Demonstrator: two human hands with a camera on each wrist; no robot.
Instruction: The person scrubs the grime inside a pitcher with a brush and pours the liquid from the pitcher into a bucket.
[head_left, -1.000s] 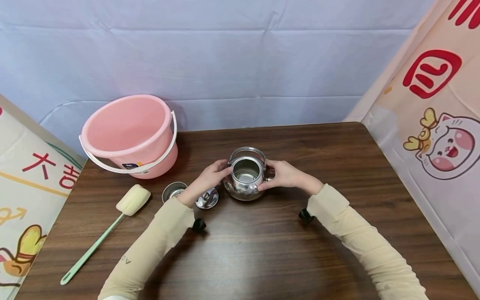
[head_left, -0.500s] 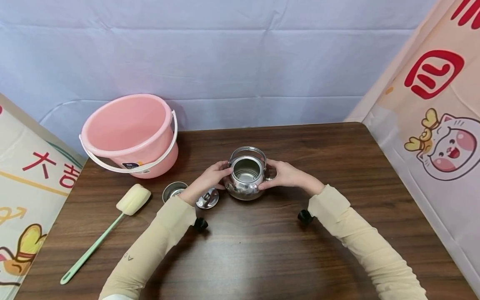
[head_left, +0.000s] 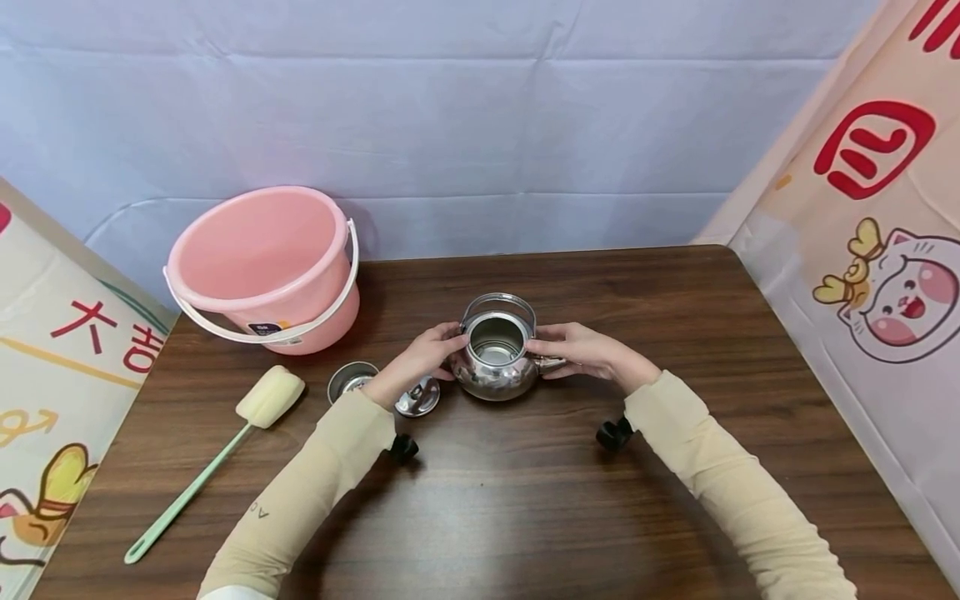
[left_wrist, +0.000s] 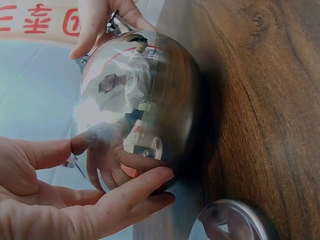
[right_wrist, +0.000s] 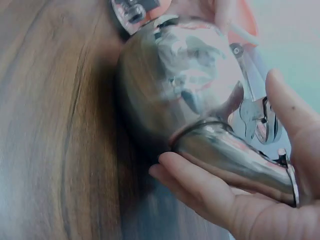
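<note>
A shiny metal kettle (head_left: 495, 379) stands upright and uncovered on the table, hoop handle raised. My left hand (head_left: 422, 357) holds its left side, thumb high on the body and fingers lower down, as the left wrist view shows. On the other side, my right hand (head_left: 588, 352) lies around the spout (right_wrist: 230, 160). Its fingers reach along the spout's base, fairly straight, while the thumb stands apart from the kettle in the right wrist view. A metal lid (head_left: 420, 398) lies just left of the kettle, partly behind the left wrist.
Left of the lid sits a small round metal container (head_left: 345, 379), partly covered by the left arm. A pink bucket (head_left: 315, 312) with a white handle stands at the back left. In front of it lies a sponge brush (head_left: 268, 398) with a green handle on the wooden table (head_left: 495, 517).
The right hand has shifted its hold from the kettle's body outward to the spout, its thumb moving up towards the rim. More of the spout shows now. The left hand stays at the kettle's side.
</note>
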